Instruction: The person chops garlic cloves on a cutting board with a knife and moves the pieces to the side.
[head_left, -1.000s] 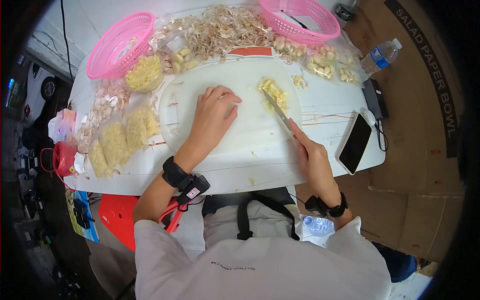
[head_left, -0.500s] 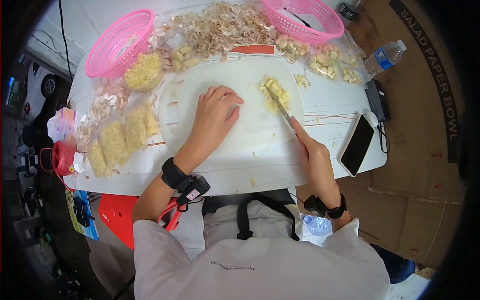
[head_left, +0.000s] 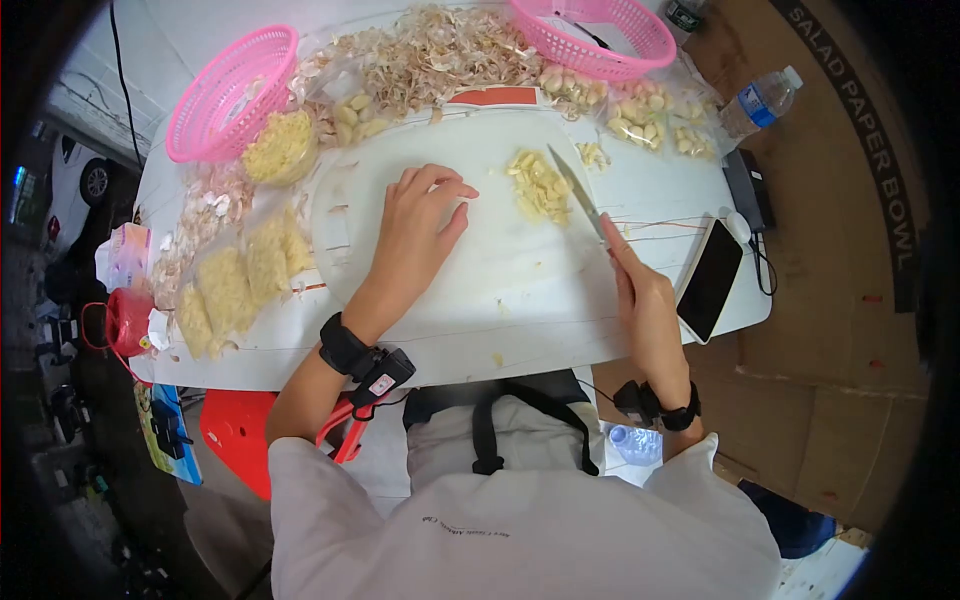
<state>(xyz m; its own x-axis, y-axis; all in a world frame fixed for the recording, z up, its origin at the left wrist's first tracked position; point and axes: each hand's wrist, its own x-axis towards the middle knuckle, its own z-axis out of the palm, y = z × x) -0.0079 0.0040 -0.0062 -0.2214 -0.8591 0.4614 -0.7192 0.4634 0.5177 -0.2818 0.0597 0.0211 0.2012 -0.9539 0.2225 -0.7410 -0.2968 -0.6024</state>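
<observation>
My right hand (head_left: 645, 300) grips a knife (head_left: 577, 188) by its handle, the blade pointing up and left along the right side of a pile of chopped garlic (head_left: 540, 188). That pale yellow pile sits on the right part of a white cutting board (head_left: 470, 275). Over the board's left half is my left hand (head_left: 418, 225), holding nothing, with its fingers loosely bent and the thumb apart from them. A few small garlic bits lie scattered nearer my body.
Garlic skins (head_left: 440, 50) are heaped at the back between two pink baskets (head_left: 235, 95). Bags of chopped garlic (head_left: 228, 285) lie at left, bags of peeled cloves (head_left: 640, 115) at back right. A phone (head_left: 711, 280) and a water bottle (head_left: 760, 105) are at right.
The knife has shifted right, from over the garlic pile to its right edge, with my right hand moving the same way. My left hand has moved slightly left.
</observation>
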